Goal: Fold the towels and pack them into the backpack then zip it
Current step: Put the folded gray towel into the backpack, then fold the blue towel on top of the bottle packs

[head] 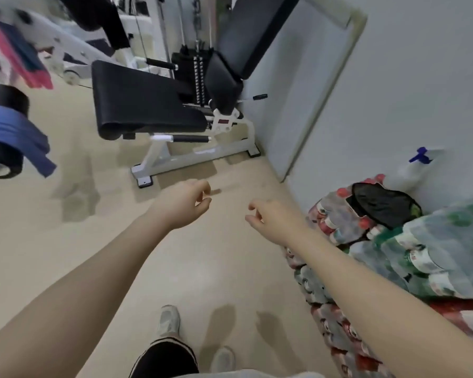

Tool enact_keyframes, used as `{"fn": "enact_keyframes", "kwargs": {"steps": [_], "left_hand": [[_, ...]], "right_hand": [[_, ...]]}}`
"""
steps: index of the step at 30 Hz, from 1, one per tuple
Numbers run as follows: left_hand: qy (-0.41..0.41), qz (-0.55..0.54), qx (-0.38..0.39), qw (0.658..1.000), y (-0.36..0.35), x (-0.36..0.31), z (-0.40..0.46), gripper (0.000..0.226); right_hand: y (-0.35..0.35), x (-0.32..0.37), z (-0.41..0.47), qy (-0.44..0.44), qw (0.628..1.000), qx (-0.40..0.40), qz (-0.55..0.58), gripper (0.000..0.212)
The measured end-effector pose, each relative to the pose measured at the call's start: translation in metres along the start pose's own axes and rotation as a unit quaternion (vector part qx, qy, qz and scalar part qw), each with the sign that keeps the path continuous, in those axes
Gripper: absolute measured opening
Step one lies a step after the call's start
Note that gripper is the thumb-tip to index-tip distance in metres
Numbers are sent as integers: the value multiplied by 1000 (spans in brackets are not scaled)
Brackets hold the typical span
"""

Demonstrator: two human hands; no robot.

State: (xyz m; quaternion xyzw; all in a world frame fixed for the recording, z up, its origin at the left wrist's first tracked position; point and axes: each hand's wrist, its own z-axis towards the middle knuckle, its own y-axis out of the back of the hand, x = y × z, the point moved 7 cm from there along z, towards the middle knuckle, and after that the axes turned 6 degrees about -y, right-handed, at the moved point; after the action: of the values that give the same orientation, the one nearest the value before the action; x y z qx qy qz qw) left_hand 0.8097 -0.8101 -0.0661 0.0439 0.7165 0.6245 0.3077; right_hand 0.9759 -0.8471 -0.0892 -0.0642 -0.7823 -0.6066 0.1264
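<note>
A blue towel (17, 132) hangs over a black padded roller at the far left. A pink towel with a blue one (19, 58) drapes over white gym equipment at the upper left, blurred. My left hand (183, 204) and my right hand (271, 216) are stretched out over the beige floor, fingers loosely curled, holding nothing. Both hands are well to the right of the towels. A black bag-like thing (385, 204) lies on the bottle packs at right; I cannot tell if it is the backpack.
A white-framed weight bench with black pads (145, 102) stands ahead on the beige floor (224, 268). Shrink-wrapped packs of bottles (421, 257) are stacked along the right wall, with a spray bottle (418, 165) behind. My shoes (170, 320) show at the bottom.
</note>
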Motion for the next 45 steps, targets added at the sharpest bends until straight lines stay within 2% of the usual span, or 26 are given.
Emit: {"fn": "enact_keyframes", "kwargs": {"steps": [4, 11, 19, 24, 35, 45], "left_hand": [[63, -14, -73, 995, 42, 65, -40, 17], [168, -25, -85, 982, 85, 213, -113, 20], [190, -20, -94, 977, 165, 388, -163, 19], [211, -44, -109, 970, 193, 472, -173, 15], [251, -98, -98, 958, 242, 682, -106, 10], [294, -98, -28, 950, 302, 871, -30, 26]], "right_hand": [[-21, 74, 37, 58, 997, 37, -18, 35], [-44, 226, 101, 142, 986, 44, -72, 34], [-62, 422, 187, 164, 983, 22, -74, 27], [-81, 505, 240, 162, 984, 53, -58, 26], [-113, 633, 448, 187, 975, 84, -91, 26], [-122, 760, 625, 200, 961, 161, -108, 26]]}}
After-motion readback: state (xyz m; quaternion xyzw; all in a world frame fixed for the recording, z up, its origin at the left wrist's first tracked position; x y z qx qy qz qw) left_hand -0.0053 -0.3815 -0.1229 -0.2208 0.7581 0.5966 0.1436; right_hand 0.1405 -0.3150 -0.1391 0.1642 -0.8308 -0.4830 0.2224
